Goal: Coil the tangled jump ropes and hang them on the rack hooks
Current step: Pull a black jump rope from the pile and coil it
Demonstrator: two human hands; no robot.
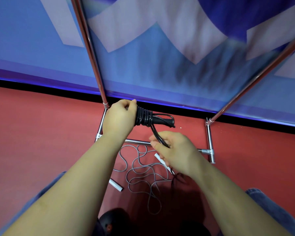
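- The left hand [120, 116] closes around the black jump rope handles with black cord wound tightly around them [144, 118], holding the bundle level above the red floor [41, 130], which seems meant to give each new turn a firm core.
- Below and right of that grip, the right hand [174, 150] pinches the loose black cord tail [157, 135] between thumb and curled fingers, keeping it taut from the wound bundle, probably to lay the next wrap neatly.
- Beneath both hands lies the tangled grey jump rope with white handles [143, 174], sprawled loose on the floor, not yet coiled.
- Beyond the left grip rises the chrome tube rack [99, 86]; its hooks are out of sight, so hanging waits.
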